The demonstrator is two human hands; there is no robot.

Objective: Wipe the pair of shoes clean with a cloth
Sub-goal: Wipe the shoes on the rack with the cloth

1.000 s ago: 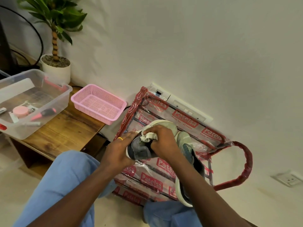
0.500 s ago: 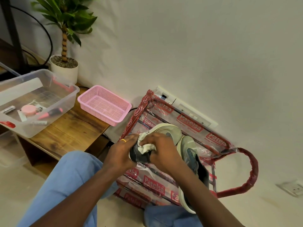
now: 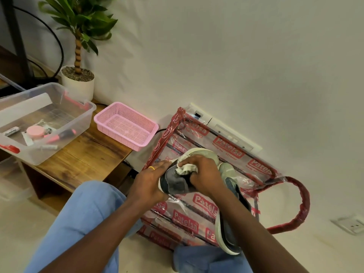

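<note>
Spreading over the floor against the white wall, a clear plastic bag (image 3: 226,148) printed with red "Patelsa" labels is the biggest thing in view, its red handle (image 3: 303,203) looping out to the right. To its left stands a low wooden worktop (image 3: 84,156). On the worktop sits a clear plastic bin (image 3: 82,123) with a pink round tub (image 3: 35,132) and a few small tools inside. A potted plant (image 3: 77,83) in a white pot stands behind the bin by the wall. A pink mesh basket (image 3: 116,134) sits at the worktop's right end, just beside the bag.

The 2 shoes are both over the bag. 1 grey sneaker (image 3: 175,184) with a pale sole is held up near the bag's middle. The other sneaker (image 3: 226,171) lies on the bag just to its right, partly hidden by the right forearm.

The left hand (image 3: 147,184) grips the held sneaker's heel end, fingers curled round it. The right hand (image 3: 204,174) has its fingers bunched round a crumpled white cloth (image 3: 186,168), pressing it onto the sneaker's upper. A yellow ring (image 3: 151,168) shows on a left finger.
</note>
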